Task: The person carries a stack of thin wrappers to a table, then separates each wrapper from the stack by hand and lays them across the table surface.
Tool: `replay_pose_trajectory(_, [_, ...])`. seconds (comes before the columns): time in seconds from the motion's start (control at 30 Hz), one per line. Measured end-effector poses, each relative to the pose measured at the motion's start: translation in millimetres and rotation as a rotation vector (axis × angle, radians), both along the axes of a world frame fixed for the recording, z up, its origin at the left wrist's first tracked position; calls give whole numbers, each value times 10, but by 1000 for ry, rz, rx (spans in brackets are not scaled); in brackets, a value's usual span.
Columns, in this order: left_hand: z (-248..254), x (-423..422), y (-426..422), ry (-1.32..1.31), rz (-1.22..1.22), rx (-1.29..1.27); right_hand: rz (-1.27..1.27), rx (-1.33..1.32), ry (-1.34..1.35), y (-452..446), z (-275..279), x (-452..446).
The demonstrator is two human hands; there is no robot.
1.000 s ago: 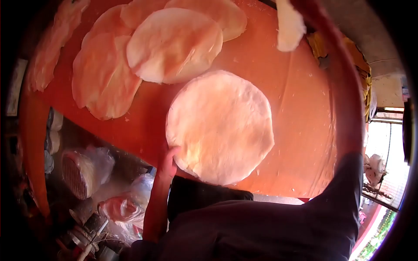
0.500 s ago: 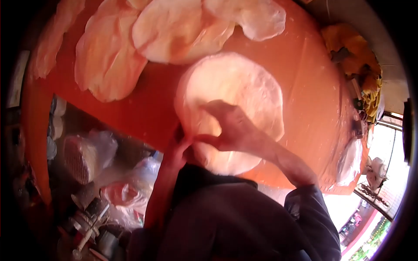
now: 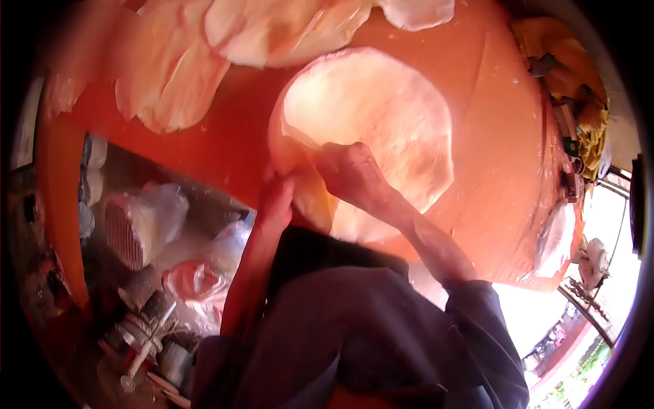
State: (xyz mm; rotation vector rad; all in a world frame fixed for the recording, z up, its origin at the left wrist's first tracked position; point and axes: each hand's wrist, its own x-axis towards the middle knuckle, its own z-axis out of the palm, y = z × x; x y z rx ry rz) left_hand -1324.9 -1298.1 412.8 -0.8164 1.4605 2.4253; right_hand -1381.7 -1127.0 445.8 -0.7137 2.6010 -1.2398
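A stack of round, flat, pale sheets (image 3: 388, 116) lies on the orange table (image 3: 490, 157) in front of me. My right hand (image 3: 351, 170) is closed on the top sheet, whose lower left part is lifted and folded over. At the stack's lower left edge, my left hand (image 3: 277, 198) has its fingers pressed together at the rim; what they pinch is too small to make out. Darker yellow shows between the two hands, under the lifted part.
More flat sheets (image 3: 174, 75) overlap at the table's upper left. A blurred reddish shape covers the upper left corner. Wrapped bundles (image 3: 126, 228), a red plastic bag (image 3: 194, 281) and metal parts (image 3: 146, 341) lie below on the left. Yellow cloth (image 3: 589, 129) is at the right.
My right hand came in from the upper right, where it held a pale sheet, which now lies on the far pile. It has closed on the stack's top sheet, lifting its lower left part.
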Motion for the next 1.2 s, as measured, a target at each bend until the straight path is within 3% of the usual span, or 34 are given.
replay_pose_trajectory(0.03, [-85, -18, -43, 32, -10, 12, 61, 102, 4, 139, -50, -113])
replay_pose_trajectory(0.1, [-247, -19, -169, -96, -2, 229, -154, -349, -706, 636, 473, -318])
replay_pose_trajectory(0.13, [-290, -4, -194, -78, -7, 237, -122, -331, -632, 944, 681, -479])
replay_pose_trajectory(0.2, [-351, 0, -220, -64, -34, 263, -308, -442, -568, 1548, 998, -754])
replay_pose_trajectory(0.27, [-371, 5, -244, -56, -41, 257, -295, -207, -249, 2143, 1275, -1126])
replay_pose_trajectory(0.4, [-328, -40, -225, -17, -45, 211, -351, 492, 111, 2846, 2486, -2111])
replay_pose_trajectory(0.43, [-318, -43, -218, -7, -46, 216, -379, 632, 192, 2957, 2695, -2287])
replay_pose_trajectory(0.47, [-240, -51, -169, 11, -24, 161, -389, 635, 198, 2905, 2930, -2372])
replay_pose_trajectory(0.57, [-315, -31, -195, -13, -37, 171, -532, 694, 576, 2399, 3438, -2527])
replay_pose_trajectory(0.6, [-264, -41, -171, 12, -31, 156, -460, 927, 981, 2222, 3335, -2446])
replay_pose_trajectory(0.63, [-290, -33, -178, 16, -34, 161, -488, 888, 884, 2287, 3253, -2654])
replay_pose_trajectory(0.67, [-335, -21, -212, -11, -55, 176, -363, 865, 1081, 2444, 2952, -2891])
replay_pose_trajectory(0.7, [-361, -7, -237, -38, -77, 190, -99, 640, 1231, 2814, 2461, -3272])
replay_pose_trajectory(0.77, [-315, 14, -260, -41, -77, 192, -145, 759, 1017, 2578, 1575, -3398])
replay_pose_trajectory(0.83, [-190, 33, -274, -45, -78, 189, -67, 686, 958, 2346, 314, -3311])
replay_pose_trajectory(0.87, [-95, 34, -258, -28, -58, 244, -213, 454, 785, 1811, 457, -2596])
replay_pose_trajectory(0.93, [71, 52, -240, -21, -38, 296, 134, -36, -78, 1238, 484, -1713])
replay_pose_trajectory(1.03, [251, 23, -168, 209, -267, 390, 281, 101, -282, 454, 644, -579])
replay_pose_trajectory(1.13, [366, 6, 34, 219, -168, 238, 171, 33, -49, 296, 736, -142])
replay_pose_trajectory(1.17, [430, -21, 62, 206, -170, 189, 139, -50, -46, 323, 712, -129])
replay_pose_trajectory(1.2, [424, -16, 79, 214, -167, 164, 86, -13, -221, 373, 792, -130])
